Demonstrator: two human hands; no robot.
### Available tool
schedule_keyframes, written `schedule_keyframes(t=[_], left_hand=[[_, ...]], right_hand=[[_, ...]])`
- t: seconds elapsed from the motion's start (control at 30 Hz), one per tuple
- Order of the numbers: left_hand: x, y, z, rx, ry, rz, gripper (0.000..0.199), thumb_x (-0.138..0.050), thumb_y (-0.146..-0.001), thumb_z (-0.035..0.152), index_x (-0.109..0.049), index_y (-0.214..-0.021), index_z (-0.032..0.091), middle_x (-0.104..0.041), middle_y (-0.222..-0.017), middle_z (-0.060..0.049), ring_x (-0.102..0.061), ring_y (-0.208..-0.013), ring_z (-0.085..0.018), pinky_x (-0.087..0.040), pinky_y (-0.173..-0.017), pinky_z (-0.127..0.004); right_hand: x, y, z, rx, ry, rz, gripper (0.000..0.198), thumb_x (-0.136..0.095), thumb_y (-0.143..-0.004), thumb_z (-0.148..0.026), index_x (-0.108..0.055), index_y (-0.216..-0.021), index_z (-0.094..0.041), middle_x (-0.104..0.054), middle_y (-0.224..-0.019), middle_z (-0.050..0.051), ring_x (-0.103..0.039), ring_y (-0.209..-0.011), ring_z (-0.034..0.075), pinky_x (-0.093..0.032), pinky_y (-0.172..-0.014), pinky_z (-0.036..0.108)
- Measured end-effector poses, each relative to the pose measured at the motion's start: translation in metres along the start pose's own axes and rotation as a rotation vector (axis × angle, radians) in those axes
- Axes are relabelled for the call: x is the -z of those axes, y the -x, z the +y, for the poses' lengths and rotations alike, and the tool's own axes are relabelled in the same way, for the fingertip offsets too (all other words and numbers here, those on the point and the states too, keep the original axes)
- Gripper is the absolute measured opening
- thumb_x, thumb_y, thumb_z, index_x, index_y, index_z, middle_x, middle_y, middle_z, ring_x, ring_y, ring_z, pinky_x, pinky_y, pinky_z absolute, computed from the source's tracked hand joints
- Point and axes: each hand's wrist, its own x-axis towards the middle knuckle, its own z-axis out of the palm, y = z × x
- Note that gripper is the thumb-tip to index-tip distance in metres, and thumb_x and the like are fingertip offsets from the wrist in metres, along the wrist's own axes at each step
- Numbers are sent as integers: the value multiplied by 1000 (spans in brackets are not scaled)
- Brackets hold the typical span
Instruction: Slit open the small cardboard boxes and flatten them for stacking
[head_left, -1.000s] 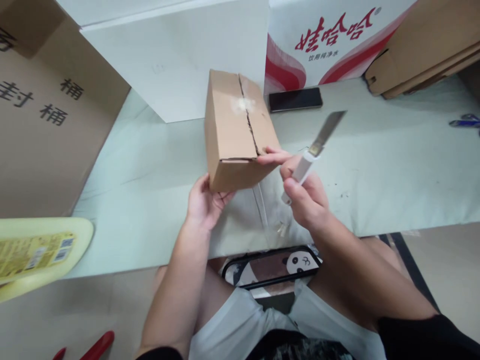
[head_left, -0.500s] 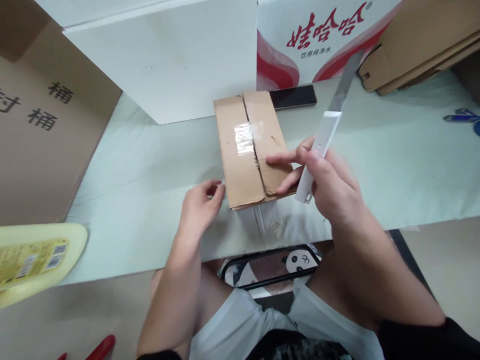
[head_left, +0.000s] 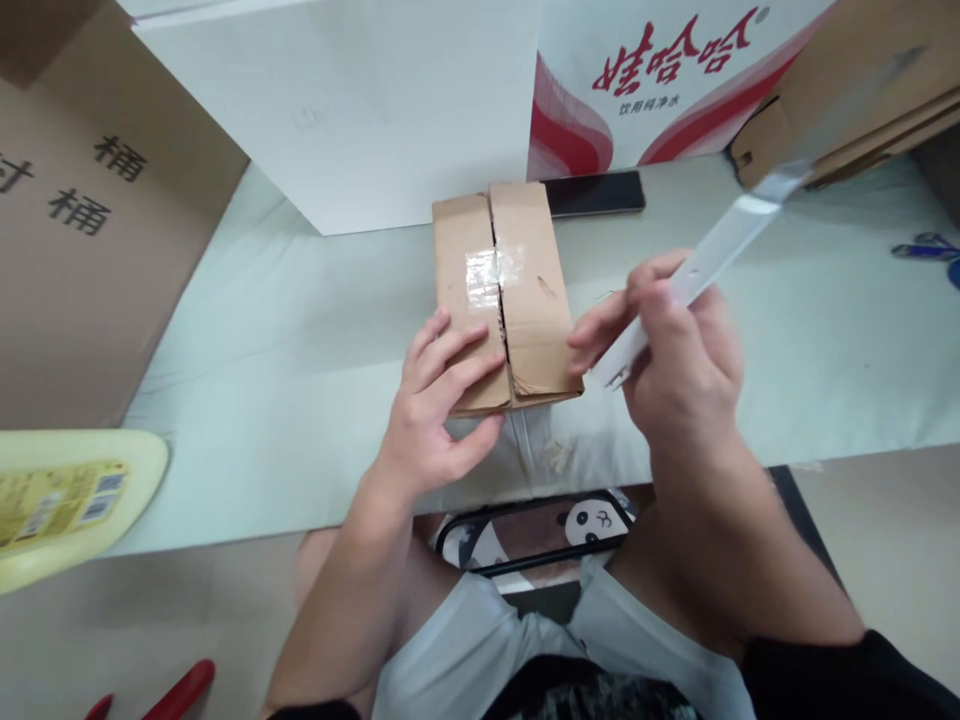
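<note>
A small brown cardboard box stands on the table, its two top flaps meeting at a seam with clear tape across the middle. My left hand lies on the left flap near the front edge, fingers spread and thumb at the front side. In my right hand is a knife with a pale handle, gripped between thumb and fingers. Its blade points up and away to the right, blurred by motion. The fingers of that hand are close to the box's right front corner; whether they touch it I cannot tell.
A black phone lies behind the box, before large white cartons. Folded cardboard leans at the back right, near blue scissors. At left are a big brown carton and a yellow bottle.
My left hand has moved from beside the box onto its left flap. My right hand has lifted off the right flap and shifted right, the knife tilting further right.
</note>
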Motion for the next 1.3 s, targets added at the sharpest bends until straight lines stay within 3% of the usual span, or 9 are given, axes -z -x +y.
schedule_keyframes(t=[0.07,0.2,0.33,0.43,0.57,0.87,1.3], left_hand=[[0,0,1,0,-20,-6,43,-64,-92,37,-61,-134,28,-63,-144,-9,-47,-149,-34,-37,-125,-64],[0,0,3,-9,-22,14,43,-65,-90,36,-61,-132,29,-64,-140,-9,-48,-147,-33,-39,-124,-63],[1,0,8,-16,-20,6,44,-67,-88,34,-61,-131,30,-65,-138,-9,-51,-142,-34,-41,-121,-62],[1,0,12,-13,-12,-5,45,-68,-86,32,-63,-131,30,-66,-137,-8,-51,-141,-35,-42,-119,-61],[0,0,15,-24,12,-10,44,-68,-85,29,-63,-129,29,-66,-137,-8,-50,-141,-33,-41,-121,-58],[-4,1,14,-20,-10,-10,44,-67,-86,31,-63,-130,31,-66,-135,-7,-50,-140,-34,-41,-120,-59],[-5,1,13,-25,-11,5,43,-67,-86,31,-62,-129,29,-66,-134,-7,-50,-141,-31,-42,-122,-57]], right_hand=[[3,-6,4,44,44,98,34,-53,-98,-59,-42,-92,-28,-63,-67,-4,-59,-50,13,-47,-51,28],[11,-15,14,42,57,152,20,-55,-97,-45,-47,-94,-27,-61,-70,-4,-56,-54,12,-45,-55,28],[14,-18,18,22,296,77,15,-61,-91,-38,-56,-91,-24,-54,-72,-4,-43,-53,8,-36,-52,25],[14,-17,17,-2,412,-9,15,-69,-82,-33,-62,-89,-22,-59,-78,-3,-40,-57,8,-35,-53,24],[11,-17,17,-12,419,7,17,-71,-79,-34,-67,-91,-21,-66,-86,-1,-45,-60,8,-40,-59,26],[6,-19,24,116,541,133,15,-63,-88,-33,-70,-84,-21,-63,-74,1,-59,-71,15,-47,-70,31],[10,-20,27,99,546,39,21,-55,-97,-38,-58,-84,-23,-60,-78,1,-62,-86,19,-49,-83,35]])
